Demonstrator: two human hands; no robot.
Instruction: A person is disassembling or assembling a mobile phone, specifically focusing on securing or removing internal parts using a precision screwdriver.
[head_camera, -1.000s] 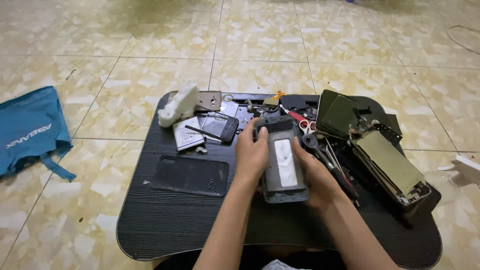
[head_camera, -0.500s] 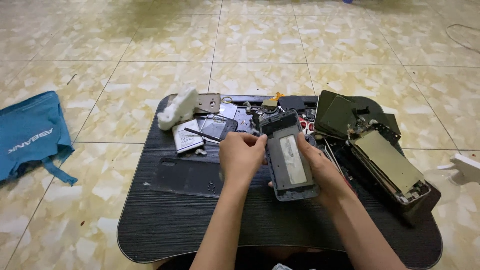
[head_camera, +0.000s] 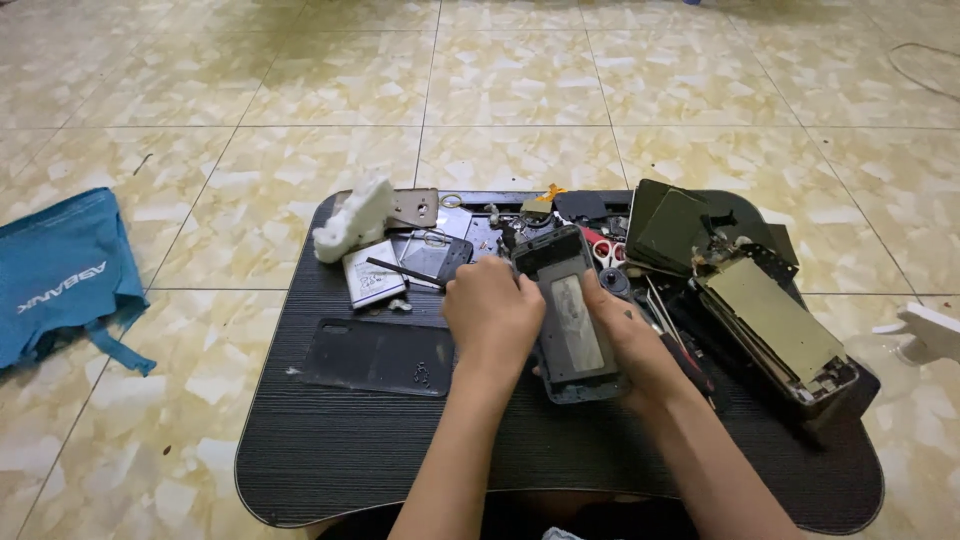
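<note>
An opened phone body (head_camera: 570, 310), dark with a pale patch in its middle, lies lengthwise on the black low table (head_camera: 350, 450). My left hand (head_camera: 492, 318) grips its left edge with the fingers curled over it. On the other side, my right hand (head_camera: 632, 340) holds its right edge and lower corner. A flat black back cover (head_camera: 375, 356) with a few tiny screws on it lies just left of my left hand.
A white crumpled cloth (head_camera: 352, 218), a pale battery (head_camera: 372, 272) and a small phone frame (head_camera: 430, 256) sit at the table's back left. Stacked disassembled phones (head_camera: 775, 320), dark green boards (head_camera: 668, 226) and red-handled scissors (head_camera: 600, 250) crowd the right. A blue bag (head_camera: 60, 275) lies on the tiled floor.
The phone body has shifted slightly to the right and tilted between my hands. My left hand has slid along its left edge.
</note>
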